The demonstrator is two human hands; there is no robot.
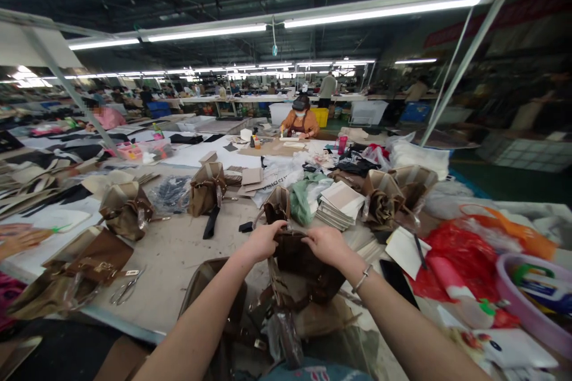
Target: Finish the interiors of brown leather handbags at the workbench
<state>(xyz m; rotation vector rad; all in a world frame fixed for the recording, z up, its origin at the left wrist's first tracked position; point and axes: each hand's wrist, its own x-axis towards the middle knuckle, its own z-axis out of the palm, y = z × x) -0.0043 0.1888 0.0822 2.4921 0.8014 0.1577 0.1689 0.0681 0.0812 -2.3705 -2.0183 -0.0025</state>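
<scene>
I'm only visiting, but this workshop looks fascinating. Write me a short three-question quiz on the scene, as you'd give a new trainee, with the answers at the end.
1. Multiple choice: what do the left hand and right hand of the person wearing the camera both hold by its top edge?
A) an orange plastic bag
B) a brown bag
C) a stack of pale panels

2. True or false: that person wears a bracelet on the right wrist.

3. Fill in the missing word: the purple basin stands on that person's ____ side.

Key: 1. B; 2. True; 3. right.
</scene>
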